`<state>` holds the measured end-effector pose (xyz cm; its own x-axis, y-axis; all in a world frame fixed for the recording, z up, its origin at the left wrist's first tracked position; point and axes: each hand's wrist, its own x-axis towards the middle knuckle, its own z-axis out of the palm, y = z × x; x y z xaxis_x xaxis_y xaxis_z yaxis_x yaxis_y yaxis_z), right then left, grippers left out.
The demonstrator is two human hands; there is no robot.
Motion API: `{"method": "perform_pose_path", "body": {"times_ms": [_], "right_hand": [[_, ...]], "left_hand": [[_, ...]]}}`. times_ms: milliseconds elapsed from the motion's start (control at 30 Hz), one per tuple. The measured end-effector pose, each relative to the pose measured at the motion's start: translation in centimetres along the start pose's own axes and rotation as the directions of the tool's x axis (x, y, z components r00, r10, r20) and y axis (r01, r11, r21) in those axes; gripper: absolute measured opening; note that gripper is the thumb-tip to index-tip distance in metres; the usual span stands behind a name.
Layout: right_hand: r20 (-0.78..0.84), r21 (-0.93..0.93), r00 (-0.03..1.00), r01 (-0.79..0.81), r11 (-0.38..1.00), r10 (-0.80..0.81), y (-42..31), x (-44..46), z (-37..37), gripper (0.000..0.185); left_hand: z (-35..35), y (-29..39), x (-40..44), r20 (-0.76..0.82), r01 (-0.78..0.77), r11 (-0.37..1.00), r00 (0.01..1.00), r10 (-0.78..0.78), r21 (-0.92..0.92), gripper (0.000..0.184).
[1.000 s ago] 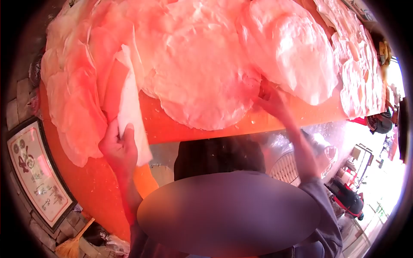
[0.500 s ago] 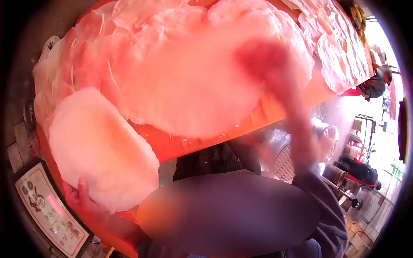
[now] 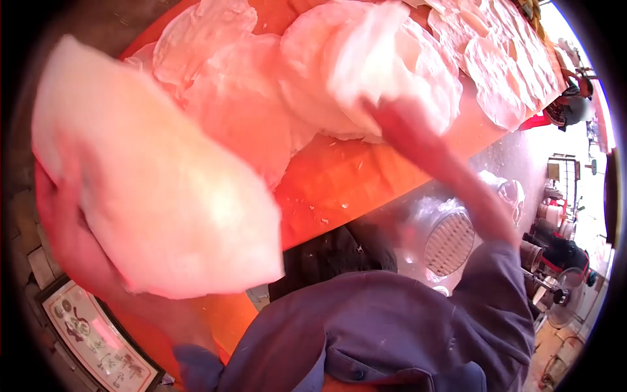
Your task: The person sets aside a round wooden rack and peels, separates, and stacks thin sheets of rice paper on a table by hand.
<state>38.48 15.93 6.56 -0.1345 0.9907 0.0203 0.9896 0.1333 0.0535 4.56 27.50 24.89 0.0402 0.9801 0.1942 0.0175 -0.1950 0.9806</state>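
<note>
At the left, my left hand (image 3: 55,202) grips a large pale round sheet (image 3: 189,215), lifted and tilted above the table; some of its fingers are hidden by the sheet. Blurred by motion, my right hand (image 3: 395,117) is closed on a thin white sheet (image 3: 366,62) over the overlapping rounds. Below and left of that hand, more thin rounds (image 3: 241,111) lie on the orange tabletop (image 3: 326,189). Whether the left hand's sheet is one layer or several, I cannot tell.
Further rounds (image 3: 493,78) cover the table's far right end. Beside the near edge is a round woven item (image 3: 450,242) with clear plastic around it. A framed panel (image 3: 98,340) stands at lower left. A person (image 3: 575,104) is at the far right, near a fan (image 3: 568,294).
My left hand has moved up and left with the pale sheet. The right hand now has a thin sheet in its grasp, and fewer sheets cover the table's middle. The view has shifted.
</note>
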Motion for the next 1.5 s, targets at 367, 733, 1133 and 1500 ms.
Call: {"method": "perform_pose_path", "body": {"times_ms": [367,733,1133,1500], "right_hand": [[0.256,0.565,0.944,-0.323,0.759,0.211,-3.5,-5.8,6.9,0.048],[-0.157,0.550,0.803,-0.412,0.726,0.575,6.3,0.0,5.7,0.050],[0.393,0.913,0.823,-0.402,-0.069,0.411,9.5,10.1,8.6,0.028],[-0.132,0.454,0.688,-0.598,0.660,0.714,29.1,6.4,2.1,0.041]], "left_hand": [[10.0,-14.7,5.7,0.168,0.384,0.772,0.922,-0.348,-0.507,0.037],[5.8,-28.8,1.3,0.045,0.528,0.822,0.846,-0.532,-0.214,0.042],[4.7,-31.4,-0.6,0.020,0.551,0.801,0.827,-0.562,-0.234,0.028],[-5.0,-28.8,-2.1,0.126,-0.172,0.296,0.978,0.167,0.940,0.046]]}}
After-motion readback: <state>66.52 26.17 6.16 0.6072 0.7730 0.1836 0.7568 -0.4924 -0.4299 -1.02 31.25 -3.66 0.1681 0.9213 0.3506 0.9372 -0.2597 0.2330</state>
